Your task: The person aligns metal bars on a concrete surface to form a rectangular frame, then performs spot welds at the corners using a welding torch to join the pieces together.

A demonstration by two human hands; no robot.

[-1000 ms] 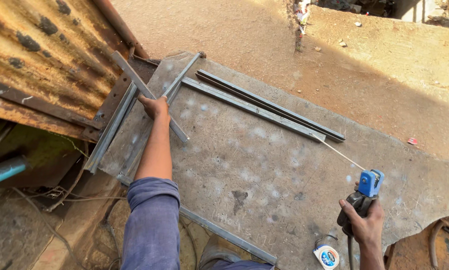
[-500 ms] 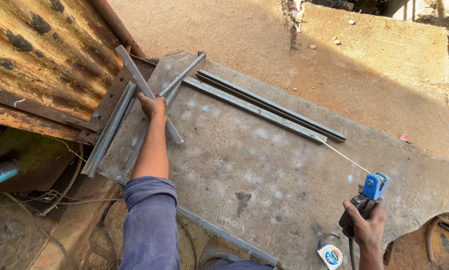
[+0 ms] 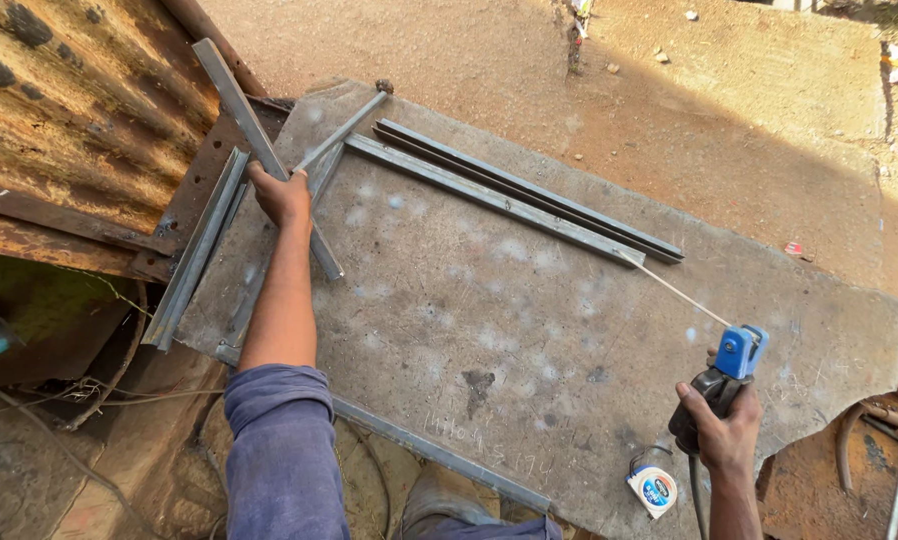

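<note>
Gripping a long grey metal bar near its middle, the person's left hand is clenched around it at the far left corner of the steel plate that serves as the work surface. That bar runs diagonally, its upper end raised over the rusty corrugated sheet beyond the plate's left edge and its lower end lying on the plate just right of the forearm, which shows a blue sleeve pushed back toward the elbow. Just left of the hand, an angle-iron length lies along the plate's left edge. A thinner bar slants from the hand toward the far edge. Right of it, two long steel sections lie side by side, touching or nearly so, running from the far left corner toward the middle of the right side. At the near right edge, the right hand is closed around the dark handle of a welding electrode holder with a blue head; its thin welding rod points up and left, the tip close to the right end of the paired sections. A small round tape measure sits at the plate's near edge, just left of the right wrist.
</note>
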